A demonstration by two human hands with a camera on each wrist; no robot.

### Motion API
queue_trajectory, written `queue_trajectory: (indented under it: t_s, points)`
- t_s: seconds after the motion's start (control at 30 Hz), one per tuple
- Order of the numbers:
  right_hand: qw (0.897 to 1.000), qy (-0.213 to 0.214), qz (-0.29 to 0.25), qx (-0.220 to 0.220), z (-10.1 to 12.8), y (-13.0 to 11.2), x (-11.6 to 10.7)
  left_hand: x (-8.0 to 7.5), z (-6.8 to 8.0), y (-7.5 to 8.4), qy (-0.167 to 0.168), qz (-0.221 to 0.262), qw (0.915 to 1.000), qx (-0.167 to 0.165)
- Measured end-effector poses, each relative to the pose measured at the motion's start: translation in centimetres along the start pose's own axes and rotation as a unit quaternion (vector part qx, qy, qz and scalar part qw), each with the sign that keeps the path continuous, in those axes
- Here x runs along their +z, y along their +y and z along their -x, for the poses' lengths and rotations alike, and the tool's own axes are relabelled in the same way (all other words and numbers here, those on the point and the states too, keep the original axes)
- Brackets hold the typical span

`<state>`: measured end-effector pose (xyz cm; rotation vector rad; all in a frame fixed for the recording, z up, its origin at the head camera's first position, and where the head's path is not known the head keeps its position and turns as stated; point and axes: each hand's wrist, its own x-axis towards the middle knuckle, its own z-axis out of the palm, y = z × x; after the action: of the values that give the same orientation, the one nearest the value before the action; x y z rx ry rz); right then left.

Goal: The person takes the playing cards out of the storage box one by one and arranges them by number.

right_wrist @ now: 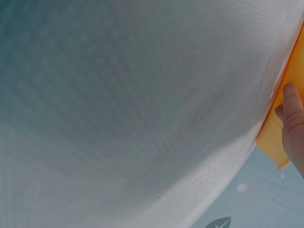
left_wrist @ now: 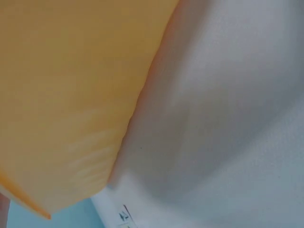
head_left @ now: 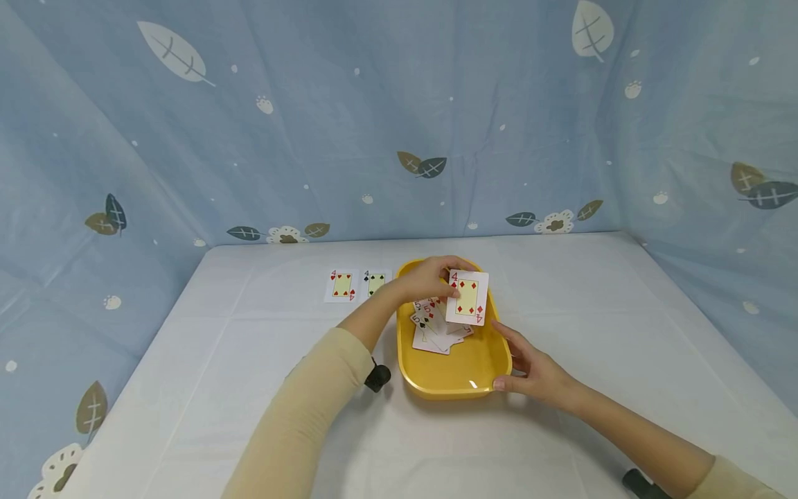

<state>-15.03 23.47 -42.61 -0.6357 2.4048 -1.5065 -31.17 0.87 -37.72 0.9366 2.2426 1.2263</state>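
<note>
1. White cloth covers the worktop (head_left: 262,416), and a person's two sleeved arms reach over it from the near edge.
2. Nearest, the right hand (head_left: 530,371) grips the near right corner of the yellow tray (head_left: 436,384), thumb on the front rim, fingers along the side.
3. Inside the tray lies a loose pile of cards (head_left: 436,326), face up, some fives showing.
4. Above the pile, the left hand (head_left: 430,277) pinches one card, the four of diamonds (head_left: 467,298), held face up over the tray's far half.
5. Left of the tray, near it, two fours (head_left: 357,285) lie flat side by side on the worktop, one red, one black.
6. Behind everything hangs a blue curtain (head_left: 312,104) printed with leaves.
</note>
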Motion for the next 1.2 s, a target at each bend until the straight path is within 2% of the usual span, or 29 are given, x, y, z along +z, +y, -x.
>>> queue_trajectory:
  t_s: [0.17, 0.43, 0.7, 0.93, 1.2]
  points:
    - [1.000, 0.003, 0.001, 0.001, 0.0, -0.1, 0.0, -0.4, 0.3, 0.2, 0.011, 0.026, 0.9996, 0.009]
    - [1.000, 0.006, 0.005, 0.004, 0.1, -0.1, 0.0, -0.9, 0.8, 0.2, 0.037, 0.032, 0.9988, 0.011]
    - [1.000, 0.004, 0.005, 0.006, 0.1, -0.2, 0.0, -1.1, 2.1, 0.6, 0.054, 0.065, 0.9962, 0.022]
    - [1.000, 0.008, 0.002, 0.002, 0.1, -0.3, 0.0, -1.1, 3.6, 1.1, 0.053, 0.043, 0.9968, 0.042]
    - [1.000, 0.009, 0.002, 0.002, 0.1, -0.2, 0.0, -0.8, 5.1, 0.1, 0.059, 0.074, 0.9940, 0.055]
